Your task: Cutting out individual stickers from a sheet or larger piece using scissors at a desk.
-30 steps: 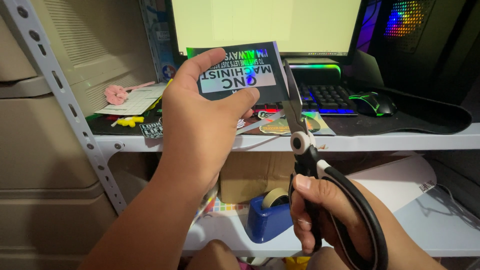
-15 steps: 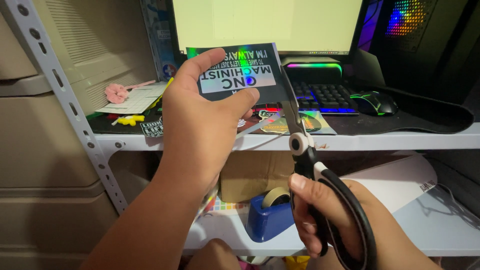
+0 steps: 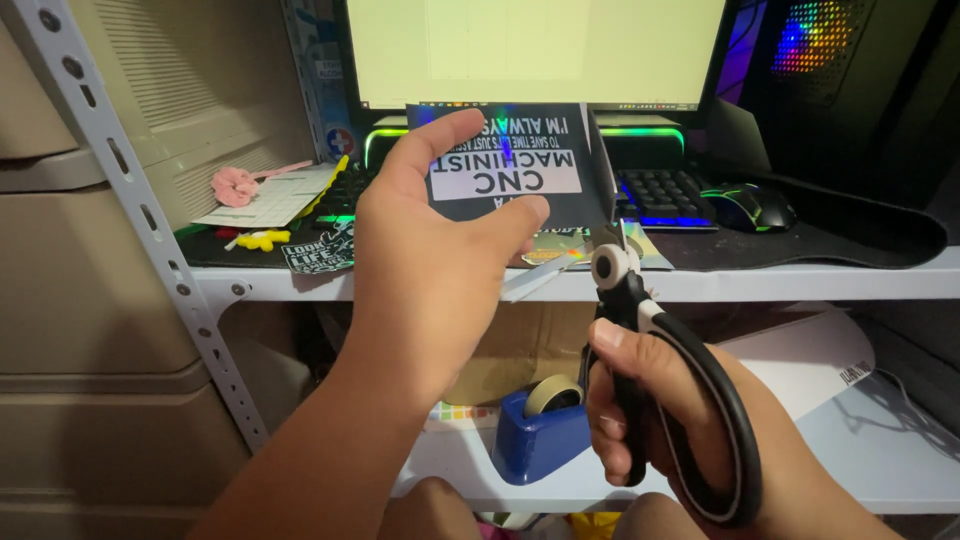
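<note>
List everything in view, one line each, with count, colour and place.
sticker sheet: one, dark with a white panel, held up before the monitor
scissors: one, black handles, blades at the sheet's right edge
monitor: one, pale lit screen, top centre
keyboard: one, black, backlit, upper shelf
mouse: one, black, right of keyboard
tape dispenser: one, blue, lower shelf
pink scrunchie: one, upper shelf left
left hand: holds the sheet
right hand: fingers through the scissor handles
</note>
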